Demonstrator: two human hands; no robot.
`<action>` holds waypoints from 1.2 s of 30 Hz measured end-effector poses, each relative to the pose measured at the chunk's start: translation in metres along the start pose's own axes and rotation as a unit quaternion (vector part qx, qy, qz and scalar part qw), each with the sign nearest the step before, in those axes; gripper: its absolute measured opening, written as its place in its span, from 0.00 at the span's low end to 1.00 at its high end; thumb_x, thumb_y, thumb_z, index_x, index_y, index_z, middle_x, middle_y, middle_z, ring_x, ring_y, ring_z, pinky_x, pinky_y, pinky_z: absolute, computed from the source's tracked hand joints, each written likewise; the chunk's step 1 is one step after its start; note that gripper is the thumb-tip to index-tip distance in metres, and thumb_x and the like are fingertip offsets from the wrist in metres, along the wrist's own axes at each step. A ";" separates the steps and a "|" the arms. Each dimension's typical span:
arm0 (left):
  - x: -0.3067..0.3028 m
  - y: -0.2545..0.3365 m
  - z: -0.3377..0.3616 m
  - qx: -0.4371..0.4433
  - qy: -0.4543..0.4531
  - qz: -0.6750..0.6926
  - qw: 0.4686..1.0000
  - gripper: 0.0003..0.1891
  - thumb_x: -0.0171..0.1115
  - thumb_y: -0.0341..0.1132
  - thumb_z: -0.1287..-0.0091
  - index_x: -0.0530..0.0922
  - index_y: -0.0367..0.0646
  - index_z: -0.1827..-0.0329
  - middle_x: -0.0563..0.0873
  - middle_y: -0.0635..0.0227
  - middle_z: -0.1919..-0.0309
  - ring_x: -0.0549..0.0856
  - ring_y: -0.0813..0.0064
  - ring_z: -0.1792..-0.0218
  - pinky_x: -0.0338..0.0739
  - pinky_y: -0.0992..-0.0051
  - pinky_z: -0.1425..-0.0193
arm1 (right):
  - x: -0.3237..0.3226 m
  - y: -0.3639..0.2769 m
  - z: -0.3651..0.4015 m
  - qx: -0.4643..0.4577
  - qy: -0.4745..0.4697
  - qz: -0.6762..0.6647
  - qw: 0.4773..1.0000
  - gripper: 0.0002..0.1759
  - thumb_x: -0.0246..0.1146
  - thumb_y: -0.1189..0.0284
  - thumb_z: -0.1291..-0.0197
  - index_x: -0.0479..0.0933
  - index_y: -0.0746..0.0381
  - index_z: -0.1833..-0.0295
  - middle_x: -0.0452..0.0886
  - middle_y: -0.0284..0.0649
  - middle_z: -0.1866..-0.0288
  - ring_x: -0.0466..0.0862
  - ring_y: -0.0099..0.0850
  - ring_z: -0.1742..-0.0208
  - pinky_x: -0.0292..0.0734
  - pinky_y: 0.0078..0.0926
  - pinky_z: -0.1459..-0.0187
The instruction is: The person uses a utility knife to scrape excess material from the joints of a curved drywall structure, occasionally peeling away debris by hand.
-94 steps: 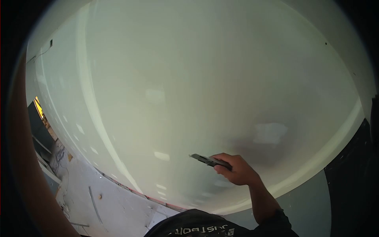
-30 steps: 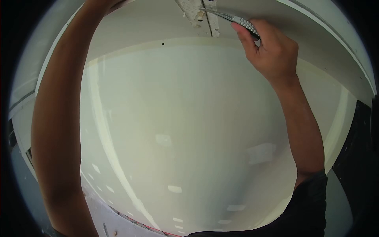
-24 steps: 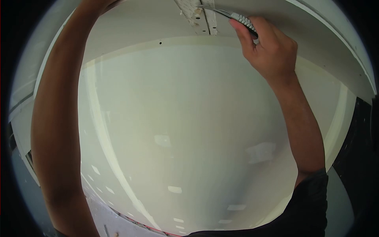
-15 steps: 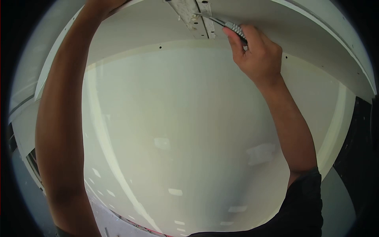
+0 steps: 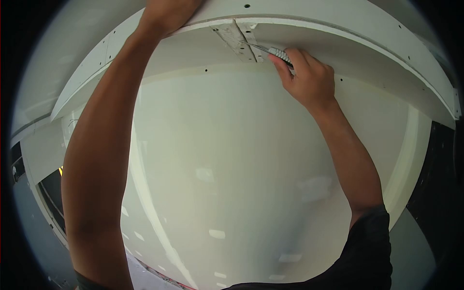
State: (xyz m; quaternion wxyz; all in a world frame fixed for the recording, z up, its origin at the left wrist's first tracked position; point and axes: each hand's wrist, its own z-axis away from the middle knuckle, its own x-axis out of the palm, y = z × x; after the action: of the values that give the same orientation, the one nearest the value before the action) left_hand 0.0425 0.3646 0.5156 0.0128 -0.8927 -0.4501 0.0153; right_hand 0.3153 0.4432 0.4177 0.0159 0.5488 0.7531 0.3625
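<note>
In my right hand (image 5: 309,77) is a utility knife (image 5: 279,54) with a grey ribbed handle, gripped between thumb and fingers. Its thin blade points left, with the tip at a seam strip (image 5: 234,41) on the underside of a white board ledge (image 5: 309,41). A dark gap runs along this strip, with rough patches and dark screw holes beside it. Up at the top edge, my left hand (image 5: 171,13) rests against the front edge of the ledge, left of the seam. Its fingers are cut off by the frame.
Below the ledge stretches a large, smooth cream wall panel (image 5: 241,159) with light reflections. The ledge's curved front face (image 5: 290,9) carries several screw holes. A dark panel (image 5: 435,159) stands at the far right, and a dark opening (image 5: 52,191) lies behind my left forearm.
The view has tilted upward, showing more of the ledge's front face. My left hand and forearm appear farther right. The knife tip stays at the seam, still in my right hand.
</note>
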 end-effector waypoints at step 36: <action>0.005 0.003 -0.001 -0.011 0.009 -0.015 1.000 0.35 0.52 0.62 0.20 0.88 0.33 0.52 0.90 0.52 0.68 0.88 0.63 0.66 0.81 0.58 0.55 | 0.006 0.016 -0.001 -0.045 0.046 -0.026 0.998 0.17 0.78 0.60 0.38 0.80 0.59 0.64 0.85 0.34 0.73 0.82 0.30 0.80 0.75 0.26 0.80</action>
State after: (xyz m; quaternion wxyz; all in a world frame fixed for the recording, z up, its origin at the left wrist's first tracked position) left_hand 0.0477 0.3673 0.5160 0.0077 -0.8861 -0.4633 0.0021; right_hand 0.3257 0.4498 0.4301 0.0157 0.5102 0.7501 0.4205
